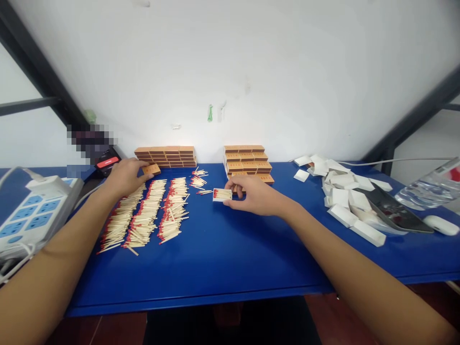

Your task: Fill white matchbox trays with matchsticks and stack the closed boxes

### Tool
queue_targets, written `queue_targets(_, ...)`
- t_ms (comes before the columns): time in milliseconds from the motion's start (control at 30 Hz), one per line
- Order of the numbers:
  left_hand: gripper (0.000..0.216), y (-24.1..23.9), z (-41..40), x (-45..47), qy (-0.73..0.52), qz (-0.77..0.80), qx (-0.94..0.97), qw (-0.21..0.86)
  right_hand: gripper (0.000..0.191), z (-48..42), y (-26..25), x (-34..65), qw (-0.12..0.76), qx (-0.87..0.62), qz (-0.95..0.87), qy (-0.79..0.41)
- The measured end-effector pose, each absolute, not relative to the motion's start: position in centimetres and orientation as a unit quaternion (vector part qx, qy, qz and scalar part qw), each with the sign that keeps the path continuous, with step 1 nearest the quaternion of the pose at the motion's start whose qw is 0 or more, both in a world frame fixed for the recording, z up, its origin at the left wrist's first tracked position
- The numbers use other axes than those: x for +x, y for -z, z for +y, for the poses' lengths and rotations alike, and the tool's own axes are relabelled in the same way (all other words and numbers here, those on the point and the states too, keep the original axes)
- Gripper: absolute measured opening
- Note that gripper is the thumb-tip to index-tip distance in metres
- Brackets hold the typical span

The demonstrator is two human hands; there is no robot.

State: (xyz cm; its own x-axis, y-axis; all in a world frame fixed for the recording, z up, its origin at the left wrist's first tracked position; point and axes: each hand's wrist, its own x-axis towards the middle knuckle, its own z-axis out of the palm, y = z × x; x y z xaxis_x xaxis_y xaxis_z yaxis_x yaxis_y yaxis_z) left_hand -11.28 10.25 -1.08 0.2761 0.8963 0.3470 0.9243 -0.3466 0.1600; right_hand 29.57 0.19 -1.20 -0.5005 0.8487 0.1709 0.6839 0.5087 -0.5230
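Observation:
My right hand (251,194) pinches a small white matchbox tray (222,195) by its right end. Red-tipped matches lie inside the tray. An orange matchbox (152,169) sits between the thumb and fingers of my left hand (129,176), in front of the left stack; whether it has a tray inside I cannot tell. Three long rows of loose matches (146,215) spread over the table below and right of my left hand. Smaller clusters of matches (199,182) lie left of the tray. Partly behind my right hand rises a stepped stack of matchboxes (247,160).
Another stack of matchboxes (165,155) stands against the wall. White empty trays (345,191) are heaped at the right, beside a dark flat object (398,211), a white mouse (441,224) and a clear bottle (427,189). A power strip (34,213) with cables occupies the blue table's (215,268) left side.

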Motion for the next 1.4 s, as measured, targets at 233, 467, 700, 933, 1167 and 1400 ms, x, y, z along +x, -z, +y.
queue_targets(233, 0.047, 0.0, 4.5, -3.7, 0.295, -0.468, -0.83, -0.068, 0.029, 0.3, 1.3, 29.2, 0.307, -0.48, -0.81, -0.138)
queue_targets(467, 0.043, 0.8, 1.6, -0.3, 0.33, -0.412, -0.839, -0.134, 0.032, 0.0, 1.8, 28.4, 0.333, -0.455, -0.815, -0.136)
queue_targets(700, 0.041, 0.8, 1.7, -0.4, 0.333, -0.388, -0.843, -0.167, 0.032, -0.3, 1.7, 28.3, 0.31, -0.429, -0.835, -0.152)
queue_targets(933, 0.048, 0.9, 1.6, -0.3, 0.359, -0.427, -0.766, -0.319, 0.031, 0.0, 1.4, 28.7, 0.314, -0.392, -0.843, -0.194)
queue_targets(1167, 0.057, 1.0, 1.7, -0.1, 0.378, -0.443, -0.719, -0.379, 0.037, -0.2, 1.5, 28.3, 0.349, -0.402, -0.823, -0.196)
queue_targets(1400, 0.06, 0.5, 1.0, 0.3, 0.421, -0.447, -0.672, -0.414, 0.036, -0.3, 1.7, 27.5, 0.417, -0.413, -0.759, -0.283)
